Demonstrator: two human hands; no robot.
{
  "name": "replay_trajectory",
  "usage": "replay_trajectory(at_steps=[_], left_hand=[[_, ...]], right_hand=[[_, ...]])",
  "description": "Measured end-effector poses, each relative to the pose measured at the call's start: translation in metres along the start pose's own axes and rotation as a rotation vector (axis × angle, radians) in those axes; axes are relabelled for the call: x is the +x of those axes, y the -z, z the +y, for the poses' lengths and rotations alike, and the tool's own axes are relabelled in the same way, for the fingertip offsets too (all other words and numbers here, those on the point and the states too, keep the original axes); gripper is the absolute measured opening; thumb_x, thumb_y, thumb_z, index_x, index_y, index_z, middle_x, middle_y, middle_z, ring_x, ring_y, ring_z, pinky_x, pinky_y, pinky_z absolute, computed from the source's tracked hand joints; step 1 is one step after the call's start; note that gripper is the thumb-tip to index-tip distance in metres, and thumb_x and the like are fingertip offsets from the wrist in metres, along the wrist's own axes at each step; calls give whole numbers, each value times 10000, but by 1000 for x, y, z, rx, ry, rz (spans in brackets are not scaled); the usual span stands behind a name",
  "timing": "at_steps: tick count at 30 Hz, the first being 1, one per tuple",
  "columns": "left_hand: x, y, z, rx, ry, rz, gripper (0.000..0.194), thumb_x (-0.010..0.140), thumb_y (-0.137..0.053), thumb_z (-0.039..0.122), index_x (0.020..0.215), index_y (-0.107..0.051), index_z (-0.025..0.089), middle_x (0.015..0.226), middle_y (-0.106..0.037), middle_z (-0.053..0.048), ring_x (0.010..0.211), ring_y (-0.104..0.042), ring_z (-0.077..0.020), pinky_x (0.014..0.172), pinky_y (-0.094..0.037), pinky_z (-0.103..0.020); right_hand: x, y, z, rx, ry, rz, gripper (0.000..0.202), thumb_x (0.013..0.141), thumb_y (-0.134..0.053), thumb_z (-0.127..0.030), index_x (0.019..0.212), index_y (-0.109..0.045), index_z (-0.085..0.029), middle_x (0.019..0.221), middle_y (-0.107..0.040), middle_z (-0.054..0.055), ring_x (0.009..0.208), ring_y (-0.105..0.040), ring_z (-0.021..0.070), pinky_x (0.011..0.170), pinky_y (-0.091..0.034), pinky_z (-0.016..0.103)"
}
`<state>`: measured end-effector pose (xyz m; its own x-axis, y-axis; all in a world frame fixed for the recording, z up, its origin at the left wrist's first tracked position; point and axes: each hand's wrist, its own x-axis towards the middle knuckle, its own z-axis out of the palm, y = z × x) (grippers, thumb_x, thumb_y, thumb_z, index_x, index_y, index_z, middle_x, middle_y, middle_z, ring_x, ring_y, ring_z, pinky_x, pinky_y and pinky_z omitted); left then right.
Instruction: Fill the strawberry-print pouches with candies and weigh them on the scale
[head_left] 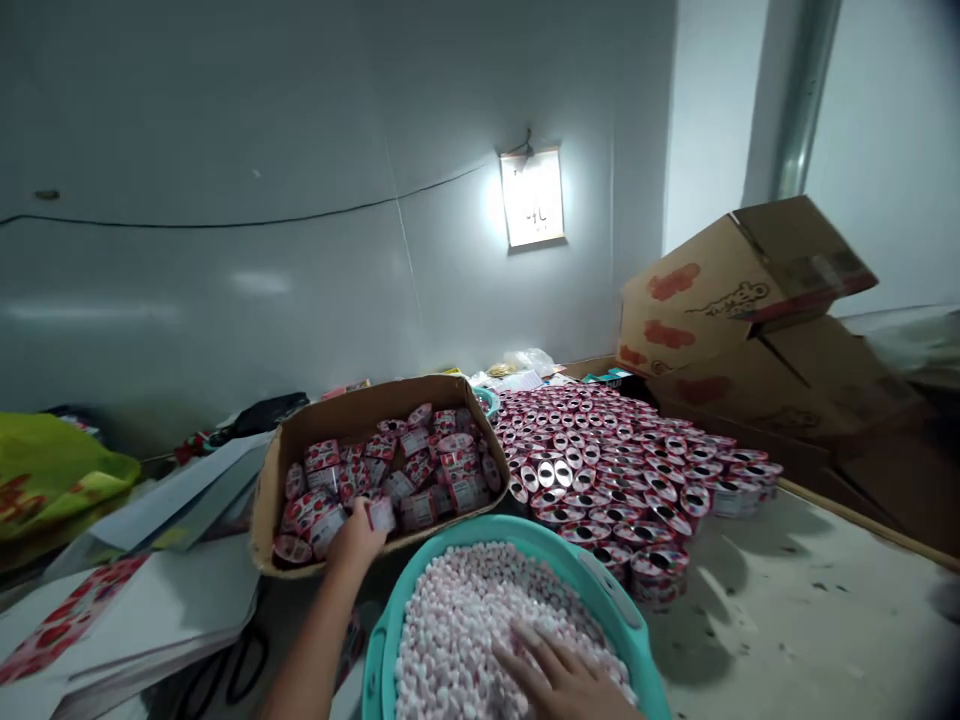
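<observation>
My left hand (pixel 360 532) reaches over the near edge of a cardboard box (pixel 264 500), its fingers closed on a small printed container (pixel 381 514). Several more red, strawberry-printed containers (pixel 322 456) lie jumbled in that box. In front of me is a teal basin (pixel 380 650) full of small pale pink and white candy-like pellets (pixel 457 620). Over the right part of the pellets lies my right hand (pixel 559 672), fingers stretched and slightly apart, touching them and holding nothing visible. To the right, upright oval containers (pixel 600 460) with dark openings on top crowd the table in rows.
Large cardboard cartons (pixel 697 290) lean stacked at the back right. Left of the box are white sheets (pixel 180 600), black scissors (pixel 225 675) and a yellow-green bag (pixel 52 470). A bright lamp (pixel 532 198) hangs on the wall behind the table (pixel 810 620).
</observation>
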<state>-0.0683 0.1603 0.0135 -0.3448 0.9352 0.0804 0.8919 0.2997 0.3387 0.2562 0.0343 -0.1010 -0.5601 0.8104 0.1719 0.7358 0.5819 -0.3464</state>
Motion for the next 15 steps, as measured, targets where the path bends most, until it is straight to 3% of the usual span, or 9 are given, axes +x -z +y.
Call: replay_trajectory(at_steps=[3,5,7,9,12,15], left_hand=[[-27,19,7,8,-16,132,407,903,-477,388,1263,-415,208,1015,-720,-162,955,-700,-343,738,-466,-372],[-48,35,15,-7,-36,218,408,930,-450,431,1273,-384,221,1035,-709,-155,980,-691,-333,751,-460,-362],[-71,48,23,-80,-68,285,397,907,-509,446,1222,-398,232,1005,-707,-126,931,-696,-314,734,-453,-339],[-98,56,30,-244,-125,288,397,866,-577,441,1160,-401,240,962,-700,-82,873,-694,-276,714,-449,-308],[-142,51,33,-493,-225,183,379,812,-625,448,1033,-390,248,864,-664,-6,771,-662,-205,693,-444,-263],[-179,34,32,-466,-213,167,326,800,-606,458,893,-378,245,753,-591,34,651,-580,-165,635,-394,-245]], right_hand=[[-3,27,-23,-11,-40,-79,828,713,-771,-223,1471,-477,-379,1518,-441,147,1332,-485,437,978,-496,581],[-7,50,-42,6,-87,-178,968,610,-844,-297,1497,-457,-305,1547,-381,206,1377,-404,480,1035,-404,654],[-11,71,-58,44,-118,-222,1062,551,-877,-369,1512,-436,-272,1578,-331,214,1429,-327,466,1098,-334,639],[-13,86,-71,91,-153,-192,1024,565,-871,-367,1496,-461,-255,1571,-370,193,1431,-353,414,1134,-333,553],[-15,93,-81,121,-201,-145,825,607,-824,-258,1393,-574,-228,1427,-548,159,1288,-528,340,1069,-425,433],[-16,90,-81,115,-189,-114,682,645,-746,-189,1314,-628,-251,1276,-631,109,1148,-601,284,962,-474,361]])
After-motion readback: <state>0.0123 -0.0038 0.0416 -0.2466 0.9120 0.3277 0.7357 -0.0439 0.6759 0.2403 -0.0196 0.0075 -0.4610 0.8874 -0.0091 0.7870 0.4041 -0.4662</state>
